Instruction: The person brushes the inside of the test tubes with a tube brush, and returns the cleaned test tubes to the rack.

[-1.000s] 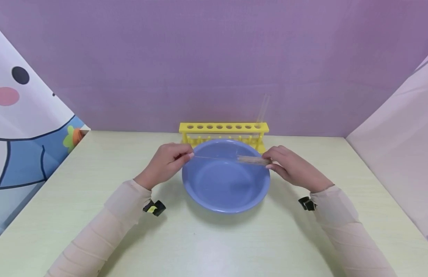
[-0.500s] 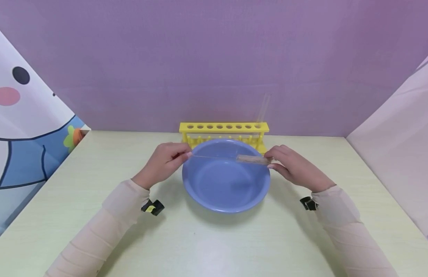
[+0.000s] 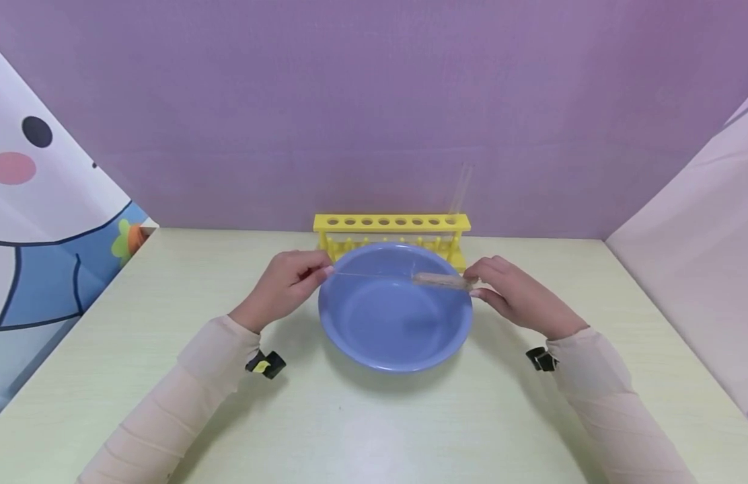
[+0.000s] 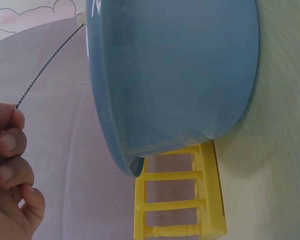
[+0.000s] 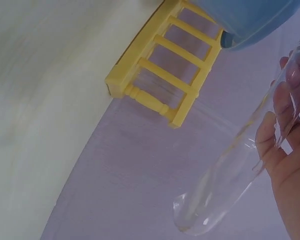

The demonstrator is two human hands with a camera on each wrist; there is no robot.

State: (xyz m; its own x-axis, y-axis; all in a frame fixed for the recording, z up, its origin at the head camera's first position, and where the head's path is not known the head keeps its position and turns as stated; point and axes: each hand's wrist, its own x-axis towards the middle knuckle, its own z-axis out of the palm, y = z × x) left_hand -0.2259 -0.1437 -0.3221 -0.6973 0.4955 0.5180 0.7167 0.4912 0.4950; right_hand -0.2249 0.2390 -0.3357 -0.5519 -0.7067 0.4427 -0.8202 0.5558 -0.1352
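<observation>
Over the blue basin (image 3: 398,323), my left hand (image 3: 289,286) pinches the thin twisted wire of a test tube brush (image 3: 443,280). In the left wrist view the wire (image 4: 49,62) runs from my fingertips to the basin's rim. My right hand (image 3: 513,292) holds a clear test tube (image 5: 215,190) in curled fingers. Its rounded end points away from the basin in the right wrist view. The brush's pale bristles lie at the tube's other end, seemingly inside it; the clear wall makes its mouth hard to see.
Behind the basin stands a yellow test tube rack (image 3: 392,222), partly hidden by the basin's rim. A clear tube (image 3: 461,191) leans in its rightmost hole. The pale tabletop (image 3: 374,430) is bounded by a purple backdrop (image 3: 374,114) and printed cloth (image 3: 41,181) at left.
My left hand has shifted slightly left, along with the wire and bristles. My right hand has drifted slightly right. Both hands keep their hold.
</observation>
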